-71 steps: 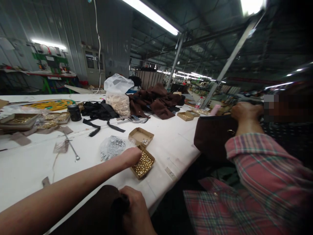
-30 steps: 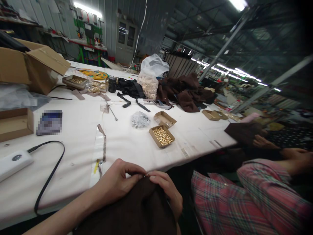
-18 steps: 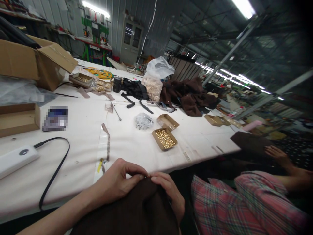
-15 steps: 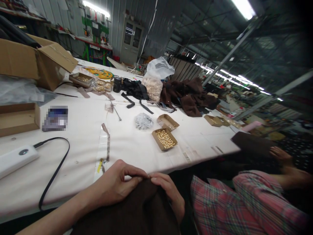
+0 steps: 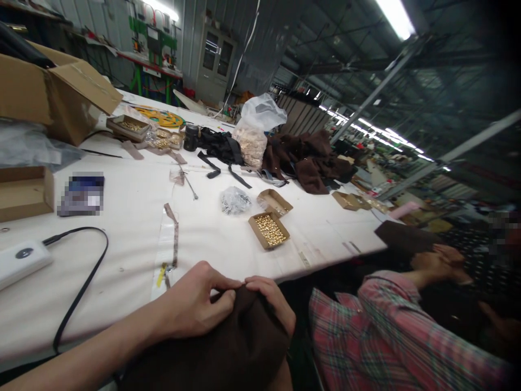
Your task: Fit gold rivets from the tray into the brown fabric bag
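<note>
Dark brown fabric [image 5: 228, 347] hangs below my two hands at the table's front edge. My left hand [image 5: 203, 301] pinches its upper edge between thumb and index finger. Close beside it, my right hand [image 5: 272, 298] grips the same edge, with its fingertips almost touching the left ones. The lower part of my right hand is hidden behind the cloth. Beyond my hands, a small cardboard box [image 5: 253, 231] full of shiny gold metal pieces stands on the white table [image 5: 211, 239]. A second small box [image 5: 288, 202] with a few pieces sits right behind it.
A clear bag of small pieces [image 5: 235, 201] lies near the boxes. Brown cloth [image 5: 313, 163] is heaped farther back. At left are a power bank [image 5: 24, 263] with a black cable and a large carton [image 5: 69, 92]. A co-worker in a plaid shirt [image 5: 345, 342] sits close at right.
The view has shifted slightly. My hands keep hold of the fabric edge, and the cloth has bunched a little on the right. The co-worker's forearm has moved inward, and their hands are closer together.
</note>
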Available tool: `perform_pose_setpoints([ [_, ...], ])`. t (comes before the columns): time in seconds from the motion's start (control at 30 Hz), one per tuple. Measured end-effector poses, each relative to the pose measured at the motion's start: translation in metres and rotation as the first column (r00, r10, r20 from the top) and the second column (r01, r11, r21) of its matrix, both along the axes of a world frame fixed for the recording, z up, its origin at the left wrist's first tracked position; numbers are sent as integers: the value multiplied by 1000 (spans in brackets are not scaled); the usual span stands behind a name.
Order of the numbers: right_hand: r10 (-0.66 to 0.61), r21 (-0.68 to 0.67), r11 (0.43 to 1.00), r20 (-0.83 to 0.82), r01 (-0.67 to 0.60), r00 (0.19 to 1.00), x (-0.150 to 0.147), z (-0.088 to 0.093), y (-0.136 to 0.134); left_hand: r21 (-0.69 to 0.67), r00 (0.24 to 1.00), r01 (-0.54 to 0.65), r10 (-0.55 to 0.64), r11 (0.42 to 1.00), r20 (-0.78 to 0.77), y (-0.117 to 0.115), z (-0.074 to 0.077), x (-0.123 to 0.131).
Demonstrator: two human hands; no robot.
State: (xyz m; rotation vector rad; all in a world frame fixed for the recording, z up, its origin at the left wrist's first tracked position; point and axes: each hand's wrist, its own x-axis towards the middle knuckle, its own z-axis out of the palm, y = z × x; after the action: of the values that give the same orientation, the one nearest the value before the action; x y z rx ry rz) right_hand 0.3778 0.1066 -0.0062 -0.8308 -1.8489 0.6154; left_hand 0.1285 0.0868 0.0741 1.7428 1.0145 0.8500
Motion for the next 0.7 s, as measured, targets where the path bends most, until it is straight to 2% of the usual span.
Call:
perform_pose_setpoints([
  [0.07, -24, -67, 997, -21, 22, 1000, -2, 3, 5, -30, 1000, -9, 10, 1000, 16, 6, -2, 1],
  [0.13, -52, -191, 980, -11, 49, 999, -4, 8, 14, -113, 999, -15, 19, 993, 36, 13, -8, 1],
  [0.23, -88, -384, 916, 86, 115, 992, -4, 18, 37, -244, 999, -8, 18, 970, 38, 17, -17, -6],
  [0.3, -94, -424, 890, 191, 169, 977, 0, 23, 57, -297, 998, -52, 41, 954, -43, 13, -19, -15],
  [0.4, -102, -407, 877, 363, 256, 926, 8, 29, 85, -316, 962, -135, 48, 939, -270, 1, -18, -33],
  [0.47, -106, -389, 869, 458, 306, 883, 11, 31, 98, -258, 920, -168, 58, 951, -387, -5, -19, -41],
  [0.53, -102, -381, 859, 527, 342, 844, 12, 31, 105, -149, 872, -232, 138, 961, -470, -5, -22, -41],
  [0.63, -89, -363, 849, 619, 384, 781, 7, 29, 107, -56, 796, -339, 254, 939, -550, 3, -25, -29],
  [0.7, -99, -331, 848, 668, 414, 737, 4, 27, 105, 59, 749, -360, 327, 931, -576, 12, -23, -18],
])
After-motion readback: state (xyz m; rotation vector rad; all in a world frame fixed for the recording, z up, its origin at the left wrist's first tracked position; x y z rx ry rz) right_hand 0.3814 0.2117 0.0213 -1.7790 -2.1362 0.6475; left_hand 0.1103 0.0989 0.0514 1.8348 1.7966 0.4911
